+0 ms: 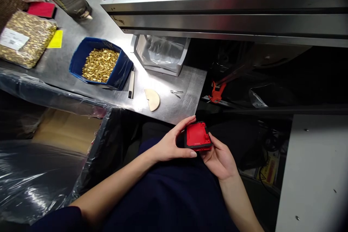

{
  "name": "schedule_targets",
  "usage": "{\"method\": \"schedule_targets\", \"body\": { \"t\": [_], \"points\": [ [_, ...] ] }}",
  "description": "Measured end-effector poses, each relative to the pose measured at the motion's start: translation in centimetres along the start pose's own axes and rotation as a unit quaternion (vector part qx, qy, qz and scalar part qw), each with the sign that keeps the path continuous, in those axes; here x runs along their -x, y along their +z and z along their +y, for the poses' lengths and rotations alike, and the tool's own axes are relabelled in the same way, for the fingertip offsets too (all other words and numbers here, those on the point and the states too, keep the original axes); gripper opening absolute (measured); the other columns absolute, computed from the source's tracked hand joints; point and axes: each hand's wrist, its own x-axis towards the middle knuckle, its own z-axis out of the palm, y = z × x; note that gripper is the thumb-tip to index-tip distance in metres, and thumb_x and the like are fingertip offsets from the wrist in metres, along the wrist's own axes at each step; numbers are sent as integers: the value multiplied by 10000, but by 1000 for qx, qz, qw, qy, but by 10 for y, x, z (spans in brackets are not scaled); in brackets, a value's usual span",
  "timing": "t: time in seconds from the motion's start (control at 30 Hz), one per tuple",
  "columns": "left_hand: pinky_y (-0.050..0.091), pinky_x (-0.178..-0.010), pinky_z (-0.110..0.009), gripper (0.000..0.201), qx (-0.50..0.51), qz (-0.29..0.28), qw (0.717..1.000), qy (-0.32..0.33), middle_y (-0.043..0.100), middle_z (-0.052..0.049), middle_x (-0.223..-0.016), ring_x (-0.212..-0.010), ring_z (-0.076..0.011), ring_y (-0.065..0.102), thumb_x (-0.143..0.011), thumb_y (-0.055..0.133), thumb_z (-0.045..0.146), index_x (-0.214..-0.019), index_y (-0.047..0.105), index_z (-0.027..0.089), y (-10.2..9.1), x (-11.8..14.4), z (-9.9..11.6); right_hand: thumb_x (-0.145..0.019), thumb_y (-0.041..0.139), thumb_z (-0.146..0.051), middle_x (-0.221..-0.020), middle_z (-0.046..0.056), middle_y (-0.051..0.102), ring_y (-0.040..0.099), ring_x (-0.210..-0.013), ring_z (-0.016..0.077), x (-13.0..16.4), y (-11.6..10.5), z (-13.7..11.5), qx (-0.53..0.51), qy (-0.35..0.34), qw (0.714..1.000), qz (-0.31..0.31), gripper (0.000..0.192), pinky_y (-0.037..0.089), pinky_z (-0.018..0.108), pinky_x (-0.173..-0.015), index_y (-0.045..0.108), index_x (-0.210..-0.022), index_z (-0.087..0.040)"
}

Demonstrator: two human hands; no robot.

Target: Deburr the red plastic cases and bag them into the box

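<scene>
Two hands [195,148] around red casing [198,136], lap-high.

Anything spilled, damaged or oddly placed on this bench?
Nothing stands out. Both hands, left hand and right hand, hold the red casing over the lap; the brass parts stay inside the blue bin.

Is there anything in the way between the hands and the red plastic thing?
No, nothing visible is. The left hand and the right hand both already touch the small red rectangular plastic casing, one on each side of it, above the lap and just in front of the grey metal worktable.
</scene>
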Motion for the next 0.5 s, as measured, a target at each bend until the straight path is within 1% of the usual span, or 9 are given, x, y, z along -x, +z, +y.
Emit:
{"method": "schedule_targets", "body": {
  "t": [0.1,0.2,0.33,0.43,0.5],
  "points": [
    [282,-1273,-537,992,-36,-3,999,12,390,-127,-1652,-1521,-344,371,-746,901,324,-1577,360,304,0,1,3,-939,704,-354,-1014,28,814,766,-824,155,2,4,3,-22,14,999,18,224,630,244,-695,757,-1107,-215],
    [310,-1260,-526,996,-99,16,994,35,415,-134,-1620,-1487,-342,413,-741,899,367,-1571,353,287,4,1,7,-911,753,-389,-940,5,793,717,-756,125,6,10,7,-15,-15,1000,5,215,591,217,-665,765,-1059,-234],
    [359,-1234,-516,1068,-168,38,983,60,420,-144,-1588,-1451,-350,440,-682,930,452,-1563,352,272,9,0,11,-880,788,-428,-828,2,732,632,-688,123,11,17,8,40,-56,997,-16,247,540,218,-620,765,-1029,-233],
    [349,-1240,-532,1144,-193,46,978,66,383,-154,-1609,-1473,-366,402,-628,956,487,-1570,341,278,13,2,11,-904,759,-436,-758,-3,678,560,-620,118,13,19,6,94,-67,993,-25,225,502,221,-590,756,-982,-225],
    [323,-1251,-549,1207,-191,53,978,68,355,-159,-1626,-1490,-381,371,-579,977,500,-1576,334,282,13,4,9,-929,723,-449,-732,-7,654,524,-591,116,14,18,5,122,-66,990,-32,224,484,224,-579,745,-955,-227]
  ]
}}
